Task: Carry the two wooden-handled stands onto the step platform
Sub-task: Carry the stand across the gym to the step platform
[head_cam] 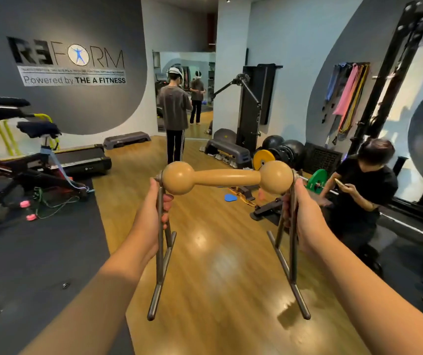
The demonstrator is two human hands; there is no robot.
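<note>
Left hand (151, 221) and right hand (305, 221) each clasp a leg of one wooden-handled stand (227, 179) (frame centre), keeping it level for carrying

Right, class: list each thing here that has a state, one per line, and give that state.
wooden-handled stand: lifted off the floor, handle level, legs hanging down
left hand: closed around the stand's left leg
right hand: closed around the stand's right leg
step platform: on the floor by the wall, nothing on top
</note>
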